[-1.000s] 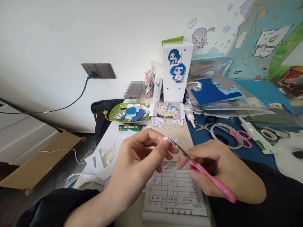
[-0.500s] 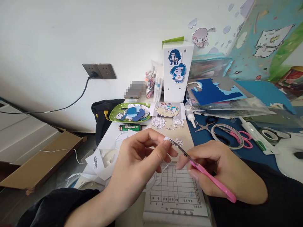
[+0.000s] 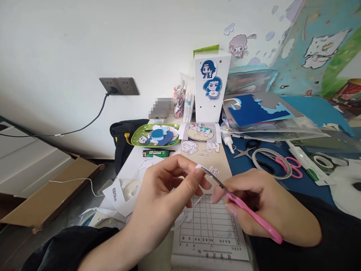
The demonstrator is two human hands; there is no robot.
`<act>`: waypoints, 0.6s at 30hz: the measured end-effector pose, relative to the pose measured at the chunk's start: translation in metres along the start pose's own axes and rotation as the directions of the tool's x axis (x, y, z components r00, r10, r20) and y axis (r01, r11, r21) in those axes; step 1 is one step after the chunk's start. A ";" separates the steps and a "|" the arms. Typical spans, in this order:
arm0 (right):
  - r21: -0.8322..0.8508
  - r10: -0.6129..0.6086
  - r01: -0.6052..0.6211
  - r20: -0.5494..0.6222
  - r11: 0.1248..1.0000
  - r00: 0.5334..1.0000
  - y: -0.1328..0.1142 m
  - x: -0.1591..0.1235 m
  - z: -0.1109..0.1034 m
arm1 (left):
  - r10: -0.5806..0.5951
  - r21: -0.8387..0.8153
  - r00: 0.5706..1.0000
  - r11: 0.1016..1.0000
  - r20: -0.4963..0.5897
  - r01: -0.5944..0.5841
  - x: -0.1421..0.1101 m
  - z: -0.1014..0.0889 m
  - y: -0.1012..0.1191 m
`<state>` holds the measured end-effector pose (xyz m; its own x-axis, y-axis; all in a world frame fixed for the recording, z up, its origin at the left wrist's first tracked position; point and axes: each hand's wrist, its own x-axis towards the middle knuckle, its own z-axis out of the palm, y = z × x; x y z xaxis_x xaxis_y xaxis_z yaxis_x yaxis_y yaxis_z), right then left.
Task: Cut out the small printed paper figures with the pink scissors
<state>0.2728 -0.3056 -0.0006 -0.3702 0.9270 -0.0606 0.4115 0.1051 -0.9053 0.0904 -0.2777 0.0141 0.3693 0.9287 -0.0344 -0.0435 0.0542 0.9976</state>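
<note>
- Nothing has really shifted: my left hand (image 3: 166, 188) still pinches the paper scrap (image 3: 199, 167) above the ruled sheet (image 3: 208, 229).
- My right hand (image 3: 265, 205) keeps its fingers closed around the pink scissors (image 3: 242, 207), blades at the scrap; the cut continues.

Your scissors (image 3: 248, 214): pink handle, grey blades. Paper scrap (image 3: 199, 167): white. Sheet (image 3: 210, 229) under: white w/ black grid. Tray (image 3: 135, 138): green.

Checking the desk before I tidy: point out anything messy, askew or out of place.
White paper offcuts are heaped loosely at the desk's left edge, some hanging over it. A flattened cardboard box lies on the floor. The left hand pinches a small paper piece at the pink scissors in the right hand.
</note>
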 end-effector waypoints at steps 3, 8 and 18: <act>-0.008 0.010 -0.010 0.024 1.000 1.000 -0.002 0.000 -0.001 | -0.005 0.009 1.000 1.000 -0.006 0.005 0.001 0.000 0.001; 0.014 0.017 -0.017 0.035 1.000 0.999 -0.003 -0.001 -0.003 | -0.010 0.006 1.000 1.000 -0.003 0.010 0.001 0.001 0.002; 0.001 0.016 -0.016 0.044 1.000 0.999 -0.002 -0.001 -0.003 | -0.015 0.012 1.000 1.000 0.007 0.014 0.001 0.000 0.002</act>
<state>0.2750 -0.3055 0.0024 -0.3996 0.9119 -0.0931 0.4169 0.0903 -0.9045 0.0908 -0.2772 0.0166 0.3762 0.9253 -0.0485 -0.0270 0.0632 0.9976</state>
